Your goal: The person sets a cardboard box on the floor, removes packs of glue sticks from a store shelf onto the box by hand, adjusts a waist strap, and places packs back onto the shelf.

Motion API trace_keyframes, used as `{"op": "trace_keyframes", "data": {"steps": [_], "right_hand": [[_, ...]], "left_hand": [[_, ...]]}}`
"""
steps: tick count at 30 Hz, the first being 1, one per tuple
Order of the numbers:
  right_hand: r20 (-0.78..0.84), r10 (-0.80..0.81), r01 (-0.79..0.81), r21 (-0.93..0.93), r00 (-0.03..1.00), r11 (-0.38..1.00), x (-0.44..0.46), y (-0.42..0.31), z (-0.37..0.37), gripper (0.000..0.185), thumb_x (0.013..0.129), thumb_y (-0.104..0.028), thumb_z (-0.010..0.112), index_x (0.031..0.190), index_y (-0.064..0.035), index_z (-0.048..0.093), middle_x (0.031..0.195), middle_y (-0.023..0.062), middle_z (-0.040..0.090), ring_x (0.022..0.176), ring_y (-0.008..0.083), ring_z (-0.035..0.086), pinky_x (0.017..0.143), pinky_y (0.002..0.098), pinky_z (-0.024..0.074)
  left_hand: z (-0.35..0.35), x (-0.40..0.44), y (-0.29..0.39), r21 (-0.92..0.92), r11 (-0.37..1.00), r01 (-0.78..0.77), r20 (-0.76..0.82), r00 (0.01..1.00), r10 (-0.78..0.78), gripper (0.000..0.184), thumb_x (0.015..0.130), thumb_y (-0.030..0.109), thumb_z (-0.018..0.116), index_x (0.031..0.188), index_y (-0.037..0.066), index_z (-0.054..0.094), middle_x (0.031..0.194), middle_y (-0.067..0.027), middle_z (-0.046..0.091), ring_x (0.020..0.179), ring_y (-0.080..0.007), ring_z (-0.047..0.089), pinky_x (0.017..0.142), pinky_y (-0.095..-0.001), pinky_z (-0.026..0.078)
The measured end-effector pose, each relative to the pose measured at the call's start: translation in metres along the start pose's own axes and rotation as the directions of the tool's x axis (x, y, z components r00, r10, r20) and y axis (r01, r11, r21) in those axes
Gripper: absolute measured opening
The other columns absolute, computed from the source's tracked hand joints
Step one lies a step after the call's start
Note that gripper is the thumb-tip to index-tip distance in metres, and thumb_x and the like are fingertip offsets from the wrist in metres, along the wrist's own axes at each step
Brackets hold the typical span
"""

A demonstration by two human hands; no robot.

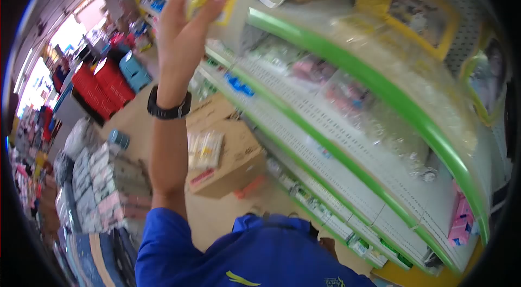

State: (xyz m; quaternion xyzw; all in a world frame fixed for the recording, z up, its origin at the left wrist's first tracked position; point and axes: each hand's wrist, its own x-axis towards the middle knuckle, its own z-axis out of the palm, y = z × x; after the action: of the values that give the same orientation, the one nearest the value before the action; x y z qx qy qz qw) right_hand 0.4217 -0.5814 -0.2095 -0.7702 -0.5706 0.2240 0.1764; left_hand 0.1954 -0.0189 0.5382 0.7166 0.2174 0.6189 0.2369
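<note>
My left hand (pixel 182 37), raised at the upper left with a black watch on the wrist, is closed on a clear plastic packet (pixel 230 2). The packet has a yellow-and-white printed part, and its top runs out of view. What is inside it is blurred. It is held in front of the edge of a shelf with a green front strip (pixel 320 42). My right hand does not show.
Several shelves with green strips hold bagged goods, among them a pink packet (pixel 461 216). On the floor stands a cardboard box (pixel 233 156) with a pale packet (pixel 205 150) on top. Red suitcases (pixel 103 89) and stacked bagged textiles (pixel 111 184) are at left.
</note>
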Motion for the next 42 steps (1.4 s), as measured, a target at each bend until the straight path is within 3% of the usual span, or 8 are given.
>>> {"op": "trace_keyframes", "data": {"steps": [5,8,22,26,28,33,36,42], "right_hand": [[0.438,0.745,-0.694,0.718,0.503,0.046,0.027,-0.098,-0.057,0.021,0.079,-0.010,0.055,0.059,-0.0081,0.051,0.057,0.0033,0.053,0.047,0.0141,0.050,0.044,0.0307,0.0375],[0.272,0.489,-0.534,0.643,0.829,0.548,0.020,-0.095,-0.066,0.018,0.080,-0.007,0.054,0.062,-0.0077,0.052,0.059,0.0045,0.054,0.048,0.0143,0.051,0.044,0.0304,0.0391],[0.378,0.719,-0.648,0.750,0.584,0.132,0.028,-0.153,-0.101,0.016,0.085,-0.017,0.055,0.077,-0.0027,0.057,0.073,0.0107,0.060,0.062,0.0225,0.063,0.052,0.0347,0.0513],[0.272,0.317,-0.325,-0.017,0.909,0.946,-0.008,-0.126,-0.065,0.013,0.070,-0.019,0.066,0.072,-0.0071,0.063,0.064,0.0082,0.060,0.057,0.0213,0.060,0.052,0.0332,0.0482],[0.062,0.159,-0.156,-0.052,0.985,0.986,-0.039,-0.092,-0.012,0.011,0.072,-0.017,0.062,0.077,-0.0084,0.067,0.062,0.0071,0.059,0.057,0.0187,0.061,0.050,0.0319,0.0479],[0.504,0.685,-0.826,0.494,0.526,0.271,-0.039,-0.076,0.044,0.015,0.088,-0.011,0.056,0.082,-0.0024,0.068,0.067,0.0050,0.064,0.053,0.0161,0.062,0.042,0.0317,0.0492],[0.322,0.530,-0.617,0.490,0.784,0.615,-0.013,-0.110,-0.022,0.013,0.087,-0.009,0.056,0.084,-0.0002,0.065,0.070,0.0120,0.065,0.055,0.0195,0.063,0.044,0.0337,0.0511],[0.432,0.701,-0.606,0.796,0.567,-0.001,0.041,-0.125,-0.056,0.011,0.086,-0.007,0.055,0.081,0.0019,0.060,0.072,0.0160,0.064,0.058,0.0242,0.065,0.048,0.0340,0.0530]], "left_hand": [[-0.085,-0.119,-0.102,0.040,0.929,0.368,-0.158,0.920,-0.358,0.030,0.088,0.016,0.068,0.111,-0.002,0.060,0.096,-0.0065,0.067,0.081,-0.0095,0.061,0.070,-0.0245,0.048],[-0.111,-0.220,-0.224,0.205,0.731,0.651,-0.193,0.759,-0.622,0.038,0.083,0.019,0.073,0.111,-0.003,0.059,0.091,-0.0085,0.068,0.078,-0.0131,0.064,0.067,-0.0295,0.052],[-0.047,-0.384,-0.365,0.703,0.350,0.619,0.004,0.489,-0.873,0.054,0.079,0.028,0.070,0.118,-0.003,0.048,0.107,-0.0262,0.062,0.098,-0.0429,0.060,0.082,-0.0485,0.048],[-0.055,-0.391,-0.380,0.753,0.510,0.415,0.082,0.711,-0.698,0.055,0.079,0.019,0.069,0.125,-0.002,0.046,0.116,-0.0250,0.057,0.107,-0.0402,0.055,0.088,-0.0462,0.046],[-0.053,-0.373,-0.357,0.774,0.536,0.337,0.111,0.761,-0.640,0.057,0.078,0.014,0.069,0.129,0.000,0.046,0.118,-0.0223,0.056,0.111,-0.0377,0.053,0.091,-0.0449,0.044],[-0.024,-0.217,-0.231,0.600,0.799,0.045,0.167,0.969,-0.180,0.046,0.083,0.010,0.064,0.126,0.000,0.049,0.114,-0.0210,0.057,0.108,-0.0381,0.052,0.091,-0.0458,0.042],[0.007,-0.113,-0.117,0.409,0.867,-0.283,0.073,0.958,0.278,0.034,0.083,0.005,0.064,0.115,-0.001,0.057,0.110,-0.0196,0.057,0.100,-0.0368,0.054,0.087,-0.0431,0.043],[0.089,0.005,-0.008,0.233,0.811,-0.537,0.235,0.840,0.489,0.026,0.088,0.021,0.063,0.100,-0.001,0.065,0.096,-0.0196,0.062,0.093,-0.0363,0.057,0.083,-0.0418,0.046]]}}
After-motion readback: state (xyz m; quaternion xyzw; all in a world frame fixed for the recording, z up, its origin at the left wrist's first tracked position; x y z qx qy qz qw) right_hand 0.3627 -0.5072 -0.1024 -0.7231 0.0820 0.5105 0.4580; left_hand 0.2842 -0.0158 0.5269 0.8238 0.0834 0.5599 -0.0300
